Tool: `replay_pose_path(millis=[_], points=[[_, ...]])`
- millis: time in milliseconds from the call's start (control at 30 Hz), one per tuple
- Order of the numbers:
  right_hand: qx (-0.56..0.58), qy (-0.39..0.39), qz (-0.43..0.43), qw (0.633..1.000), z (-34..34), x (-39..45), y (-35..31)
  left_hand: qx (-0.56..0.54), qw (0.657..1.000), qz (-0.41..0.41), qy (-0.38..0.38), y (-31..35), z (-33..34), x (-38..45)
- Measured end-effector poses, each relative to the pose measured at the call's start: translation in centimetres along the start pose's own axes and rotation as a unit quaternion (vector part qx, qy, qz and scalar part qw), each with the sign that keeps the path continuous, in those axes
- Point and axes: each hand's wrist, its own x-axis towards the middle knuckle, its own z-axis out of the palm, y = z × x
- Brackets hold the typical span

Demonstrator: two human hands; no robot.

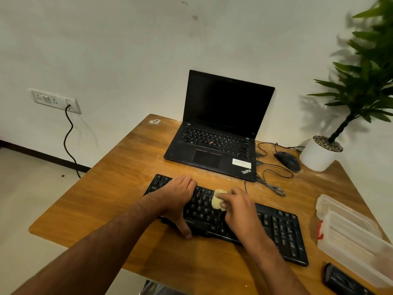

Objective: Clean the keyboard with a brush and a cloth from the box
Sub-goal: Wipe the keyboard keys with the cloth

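A black keyboard (244, 220) lies on a wooden table (106, 199), in front of an open laptop (217, 133). The person's left hand (178, 199) lies flat on the left part of the keyboard, fingers spread and gripping nothing, thumb over the front edge. The right hand (238, 207) pinches a small yellow cloth (218, 202) and presses it on the middle keys. A clear plastic box (348, 235) sits to the right, near the keyboard. A mouse (287, 160) and a potted plant (319, 154) are farther back.
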Motion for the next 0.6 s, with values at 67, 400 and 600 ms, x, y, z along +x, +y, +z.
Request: replay_pose_path(millis=[67,400,600], points=[[0.002,-0.002,-0.024,1.000,1.0,0.9,-1.9,0.007,1.000,0.006,0.006,0.0,0.0,0.0],[-0.024,-0.002,0.010,1.000,1.5,4.4,-3.1,0.012,1.000,0.006,0.016,0.0,-0.1,-0.1],[-0.063,-0.050,0.020,0.997,0.6,1.9,-3.7,0.005,1.000,0.003,0.011,0.1,-0.2,-0.2]])
